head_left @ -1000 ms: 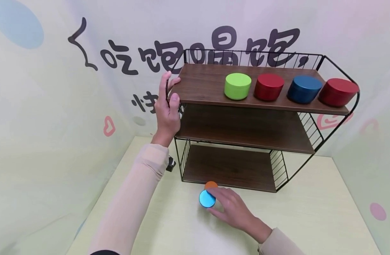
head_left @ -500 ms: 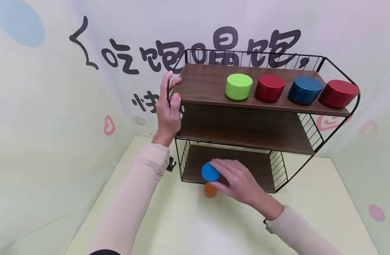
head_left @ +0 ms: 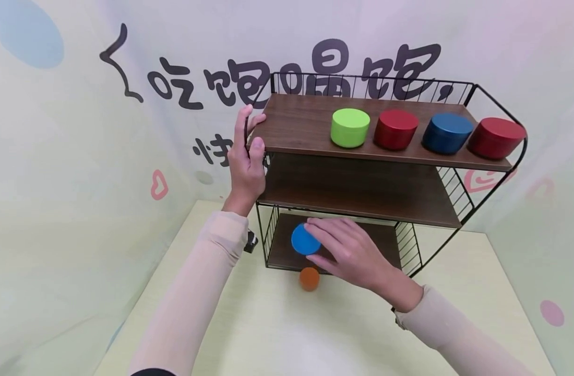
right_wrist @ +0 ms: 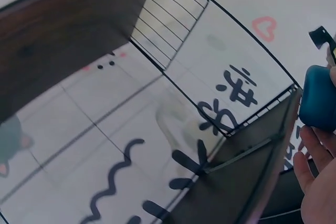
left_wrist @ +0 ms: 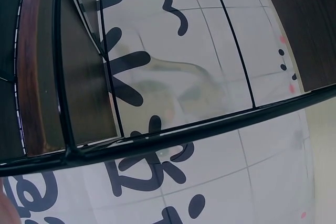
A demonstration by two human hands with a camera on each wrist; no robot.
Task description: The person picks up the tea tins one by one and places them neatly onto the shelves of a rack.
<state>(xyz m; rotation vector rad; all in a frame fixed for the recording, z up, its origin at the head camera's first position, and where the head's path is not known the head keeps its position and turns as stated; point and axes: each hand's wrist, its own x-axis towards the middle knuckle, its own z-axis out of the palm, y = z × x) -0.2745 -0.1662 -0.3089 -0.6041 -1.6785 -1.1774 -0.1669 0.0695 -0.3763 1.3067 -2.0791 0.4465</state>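
Note:
My left hand (head_left: 246,172) grips the upper left side of a three-tier shelf rack (head_left: 357,190), its thumb at the front edge and fingers around the black wire frame. In the left wrist view, only a bit of skin shows at the lower left edge, by the frame. My right hand (head_left: 350,250) holds a blue round tin (head_left: 305,239) between thumb and fingers, in front of the lower tiers. The right wrist view shows the tin's side (right_wrist: 317,100) and the curled fingers under it. Just below it, an orange round tin (head_left: 309,280) stands on the table by the rack's front edge.
On the top tier stand a light green tin (head_left: 350,128), a red tin (head_left: 396,129), a dark blue tin (head_left: 447,133) and another red tin (head_left: 496,138). A pale table (head_left: 268,324) lies below. A small black object (head_left: 251,242) is left of the rack.
My right hand has lifted the blue tin from beside the orange tin, up and forward to the lower tiers, then slightly left. The orange tin is now uncovered. My left hand keeps its grip.

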